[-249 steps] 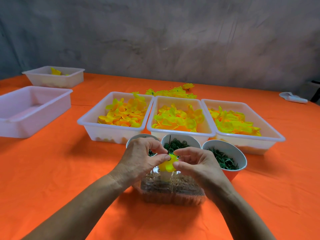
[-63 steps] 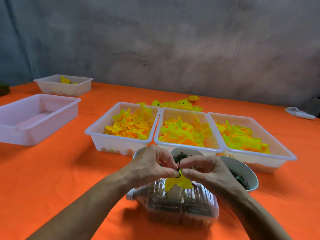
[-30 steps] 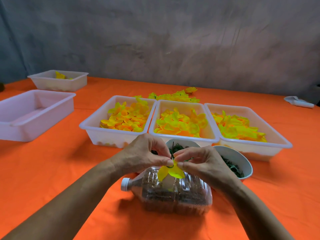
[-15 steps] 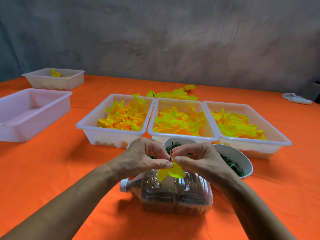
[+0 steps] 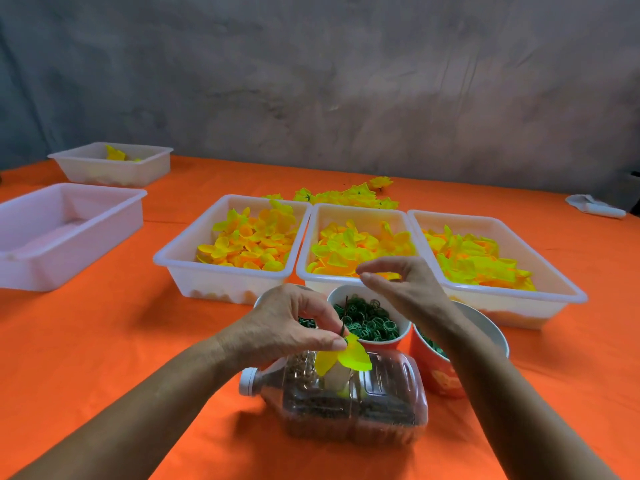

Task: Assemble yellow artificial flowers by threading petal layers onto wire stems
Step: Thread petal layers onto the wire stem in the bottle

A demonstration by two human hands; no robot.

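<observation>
My left hand (image 5: 287, 327) pinches a thin wire stem (image 5: 344, 317) with a yellow petal layer (image 5: 346, 356) threaded on it, just above a plastic bottle (image 5: 346, 400) lying on its side. My right hand (image 5: 405, 285) is raised over the near rim of the middle petal tray (image 5: 356, 244), fingers loosely curved, thumb and forefinger apart, holding nothing that I can see. Trays of yellow petals stand to the left (image 5: 239, 244) and to the right (image 5: 481, 258). A cup of green rings (image 5: 369, 320) stands behind the stem.
Another cup (image 5: 460, 344) with green parts stands at the right, partly behind my right forearm. Finished yellow flowers (image 5: 346, 197) lie behind the trays. An empty white tray (image 5: 65, 230) and a smaller one (image 5: 114, 164) stand at the left. A white object (image 5: 595, 207) lies far right.
My right hand has let go of the stem and petal and moved up and forward over the middle tray. My left hand still holds the stem with the petal on it.
</observation>
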